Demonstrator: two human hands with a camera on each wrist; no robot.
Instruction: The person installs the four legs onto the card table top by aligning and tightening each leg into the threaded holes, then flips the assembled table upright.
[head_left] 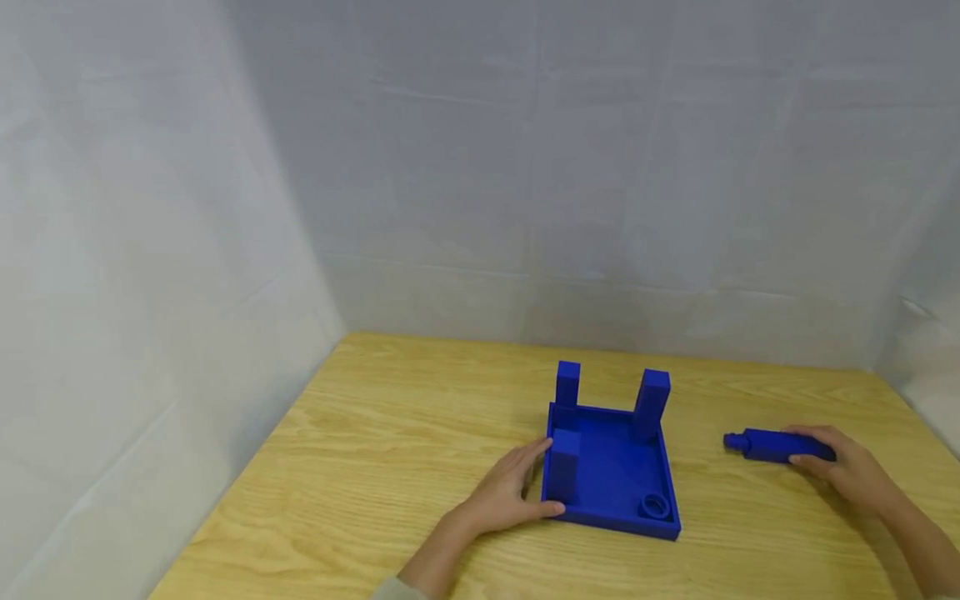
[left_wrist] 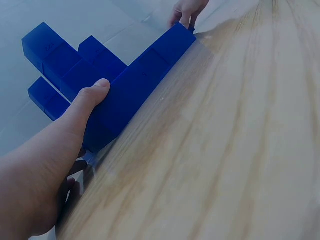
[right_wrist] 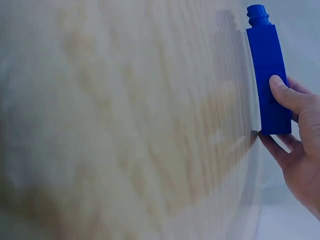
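Two hands are at work on the wooden table [head_left: 360, 433]. Nearest, the left hand [head_left: 510, 492] rests against the left wall of one blue tray [head_left: 611, 479], its fingers fairly straight along the side and the thumb pressed to the near corner; the left wrist view shows the thumb [left_wrist: 92, 95] lying flat on the tray's outer wall, so the hand steadies the tray and does not grasp it. Inside the tray sits one small ring [head_left: 654, 505] at the near right corner. Three upright posts rise from the tray: one at the left wall beside the fingers [head_left: 564, 462], and two at the far corners [head_left: 567, 383] [head_left: 651, 402]. To the right, well apart from the tray, the right hand [head_left: 843, 467] holds one blue bar [head_left: 776, 446] lying on the table, thumb and fingers curled round its near end. The bar's round-necked tip [right_wrist: 258, 12] points toward the tray.
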